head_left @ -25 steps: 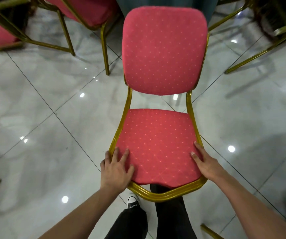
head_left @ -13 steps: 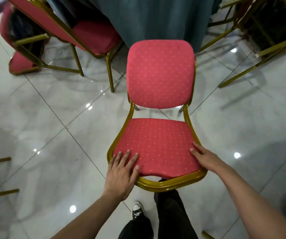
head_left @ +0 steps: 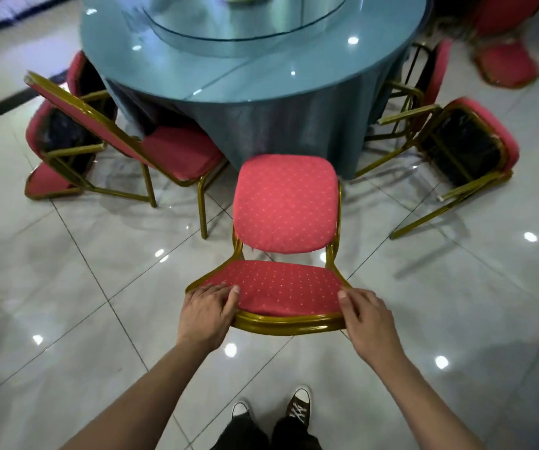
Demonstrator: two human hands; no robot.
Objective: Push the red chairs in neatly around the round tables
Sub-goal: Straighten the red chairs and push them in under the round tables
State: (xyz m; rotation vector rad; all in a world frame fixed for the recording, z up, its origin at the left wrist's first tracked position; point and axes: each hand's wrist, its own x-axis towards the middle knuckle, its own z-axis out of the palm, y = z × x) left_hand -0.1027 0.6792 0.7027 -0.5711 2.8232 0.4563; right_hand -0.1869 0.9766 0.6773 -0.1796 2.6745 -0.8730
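A red dotted chair (head_left: pixel 284 206) with a gold frame stands in front of me, its backrest turned toward the round table (head_left: pixel 261 89) and nearly touching the teal cloth. My left hand (head_left: pixel 208 311) grips the front left corner of the seat, thumb on the cushion. My right hand (head_left: pixel 367 316) grips the front right corner the same way. The table has a glass top with a glass turntable (head_left: pixel 245 30).
Left of my chair stands another red chair (head_left: pixel 177 151), angled at the table. Behind it a red chair (head_left: pixel 57 147) lies tipped over, and another tipped chair (head_left: pixel 466 147) lies at the right. More red chairs (head_left: pixel 505 60) sit at the far right. My shoes (head_left: pixel 299 405) stand on glossy tiles.
The chair has slid away from me toward the table. My hands went from lying flat on the seat to gripping its front corners, and my view has risen to show the tabletop.
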